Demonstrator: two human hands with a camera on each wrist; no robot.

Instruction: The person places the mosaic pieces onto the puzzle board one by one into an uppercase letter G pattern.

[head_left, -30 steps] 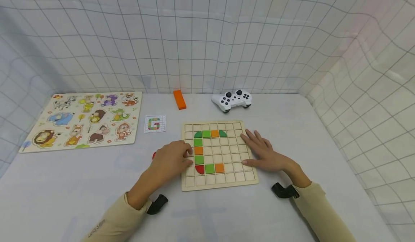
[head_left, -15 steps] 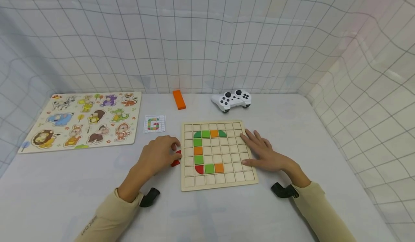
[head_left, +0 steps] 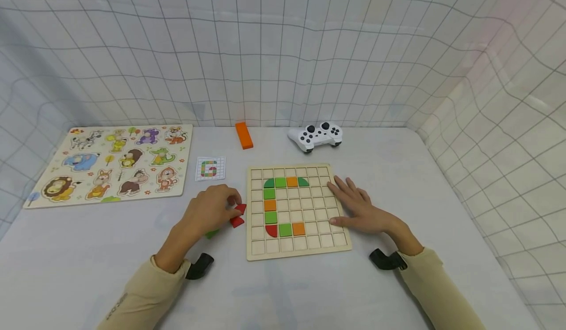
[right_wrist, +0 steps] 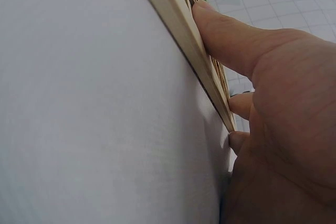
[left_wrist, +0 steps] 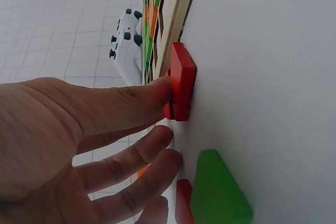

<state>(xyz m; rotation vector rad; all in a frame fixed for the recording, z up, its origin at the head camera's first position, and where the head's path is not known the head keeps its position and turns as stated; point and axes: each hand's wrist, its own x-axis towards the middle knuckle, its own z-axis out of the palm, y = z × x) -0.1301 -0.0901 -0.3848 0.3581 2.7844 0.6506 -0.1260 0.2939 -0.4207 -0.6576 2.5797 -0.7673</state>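
Note:
My left hand (head_left: 209,210) is at the left edge of the wooden grid board (head_left: 300,247), thumb and forefinger pinching a red quarter-round tile (head_left: 241,207). A second red tile (head_left: 237,222) lies just below the thumb. In the left wrist view, the thumb tip meets the red tiles, while a green tile (left_wrist: 218,192) and another bit of red (left_wrist: 184,205) lie nearer the wrist. My right hand (head_left: 364,214) rests on the board's right edge with fingers spread. Green, orange and red tiles (head_left: 270,217) form a C-like shape in the board's cells.
A small pattern card (head_left: 210,168) lies beyond my left hand. Farther left is an animal puzzle board (head_left: 115,160). An orange block (head_left: 244,135) and a white game controller (head_left: 316,136) stand at the back, before a grid-patterned cloth wall (head_left: 274,65).
My left hand has drawn back leftward from over the board's edge to the loose red tiles, bringing them and a green tile into view. My right hand stays put.

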